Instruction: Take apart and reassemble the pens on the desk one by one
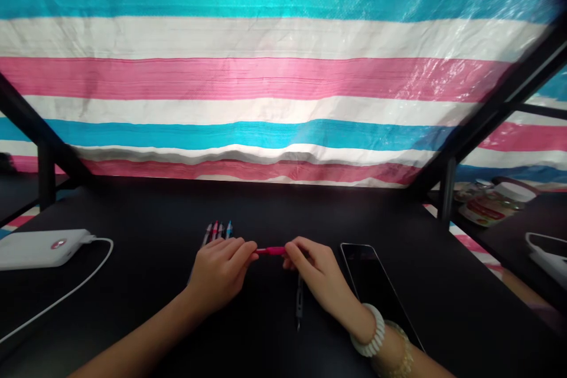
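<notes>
A pink pen (pixel 271 251) spans the gap between my two hands above the black table. My left hand (pixel 222 267) pinches its left end, and my right hand (pixel 315 269) grips the right end. Fingers cover both ends, so I cannot tell whether it is one piece or parts. Just below my right hand lies a dark grey pen piece (pixel 299 304), its metal tip toward me and its far end hidden by the hand. Several pens (pixel 217 230) with pink, dark and blue parts lie side by side beyond my left hand, which partly covers them.
A black phone (pixel 376 277) lies beside my right forearm. On the left is a white power bank (pixel 39 249) with a white cable (pixel 100 266). Black frame bars (pixel 465 124) flank the table; a striped sheet (pixel 266 80) hangs behind. Jars (pixel 496 204) stand at far right.
</notes>
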Demonstrator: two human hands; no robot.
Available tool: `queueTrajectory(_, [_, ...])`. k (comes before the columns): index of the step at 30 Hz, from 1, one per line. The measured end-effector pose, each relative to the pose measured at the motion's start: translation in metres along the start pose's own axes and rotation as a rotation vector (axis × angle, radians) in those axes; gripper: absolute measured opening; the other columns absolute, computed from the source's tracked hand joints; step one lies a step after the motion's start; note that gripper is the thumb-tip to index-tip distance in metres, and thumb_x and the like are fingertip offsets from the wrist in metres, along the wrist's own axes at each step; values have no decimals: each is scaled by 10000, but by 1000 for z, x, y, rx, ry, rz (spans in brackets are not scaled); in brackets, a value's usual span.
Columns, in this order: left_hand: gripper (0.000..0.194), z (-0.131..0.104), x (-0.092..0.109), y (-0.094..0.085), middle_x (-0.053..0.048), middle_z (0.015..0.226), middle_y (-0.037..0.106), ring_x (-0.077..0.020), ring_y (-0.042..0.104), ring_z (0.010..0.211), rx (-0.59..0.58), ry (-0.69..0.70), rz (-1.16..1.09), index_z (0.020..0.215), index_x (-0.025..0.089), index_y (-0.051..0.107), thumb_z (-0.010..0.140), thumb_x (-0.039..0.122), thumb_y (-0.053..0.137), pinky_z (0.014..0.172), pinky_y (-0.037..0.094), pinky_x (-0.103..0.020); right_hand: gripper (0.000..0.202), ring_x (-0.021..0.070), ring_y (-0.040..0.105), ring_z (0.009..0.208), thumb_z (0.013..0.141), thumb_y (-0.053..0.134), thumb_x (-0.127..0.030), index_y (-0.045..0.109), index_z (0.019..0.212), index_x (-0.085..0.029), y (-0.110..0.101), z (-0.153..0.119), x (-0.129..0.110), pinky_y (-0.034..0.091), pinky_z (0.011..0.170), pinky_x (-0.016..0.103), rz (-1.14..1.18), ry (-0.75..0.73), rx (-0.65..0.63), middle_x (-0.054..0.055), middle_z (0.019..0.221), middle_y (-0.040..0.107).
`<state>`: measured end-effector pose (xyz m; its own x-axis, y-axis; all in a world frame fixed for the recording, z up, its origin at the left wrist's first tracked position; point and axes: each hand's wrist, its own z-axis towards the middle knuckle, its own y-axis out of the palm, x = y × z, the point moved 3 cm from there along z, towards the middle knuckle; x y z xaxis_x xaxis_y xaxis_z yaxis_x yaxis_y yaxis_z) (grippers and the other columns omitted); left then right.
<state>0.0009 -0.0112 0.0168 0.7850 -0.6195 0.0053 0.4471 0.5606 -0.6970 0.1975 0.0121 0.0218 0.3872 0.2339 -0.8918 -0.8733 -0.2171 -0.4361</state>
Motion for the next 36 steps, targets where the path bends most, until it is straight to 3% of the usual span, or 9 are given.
queueTrajectory(4, [125,1,1,0,-27,790,703,-166,647,685,-5,-3,3,990,175,640,974,208,521,648,464,-289,446,113,478,516,972,492,-421,563,604,-179,0,2,2,349,511,238,25,55,-20,-9,551,566])
queueTrajectory(9, [110,1,-2,-1,-39,851,696,-173,626,718,21,-40,32,952,179,660,959,213,555,680,454,-306,117,141,558,653,855,642,-288,628,828,-175,0,5,4,411,581,239,79,30,34,6,729,632])
queueTrajectory(12, [102,2,-3,-1,-40,866,692,-174,617,727,25,-47,32,967,178,667,952,205,570,693,450,-312,163,149,583,683,865,639,-330,630,914,-175,1,5,7,428,570,237,144,54,29,21,790,651])
queueTrajectory(17, [113,2,-2,-2,-46,878,692,-182,616,757,35,-31,16,1011,174,672,944,190,583,712,448,-317,394,121,508,565,954,506,-447,578,680,-173,2,6,10,392,515,237,144,114,-47,11,641,594])
queueTrajectory(21, [117,2,-3,-2,-46,873,684,-183,602,751,31,-43,15,1015,174,675,938,177,588,722,446,-323,203,134,529,626,845,670,-374,604,833,-182,2,7,11,414,519,229,217,105,-8,-2,713,589])
queueTrajectory(23, [116,2,-4,-2,-44,866,680,-181,595,743,36,-47,12,1017,177,674,936,175,591,722,444,-321,255,151,553,666,823,687,-400,602,937,-188,3,7,12,427,502,228,295,128,-21,6,763,597])
queueTrajectory(27, [128,2,-3,-3,-44,863,678,-180,587,733,41,-46,2,1034,182,670,933,171,593,713,439,-316,387,134,519,581,927,515,-510,598,763,-169,5,6,10,394,475,238,293,179,-113,30,699,604])
queueTrajectory(30, [138,2,-3,-3,-44,849,673,-182,582,728,33,-52,0,1039,180,671,932,160,587,711,436,-316,410,109,477,537,926,538,-486,570,667,-169,3,5,7,376,490,238,245,165,-113,17,635,584])
queueTrajectory(36, [152,2,-4,-2,-43,833,662,-187,569,726,19,-74,6,1049,175,671,934,155,574,722,428,-322,299,131,523,614,786,719,-446,617,890,-184,2,6,8,411,478,218,374,173,-62,-1,723,592])
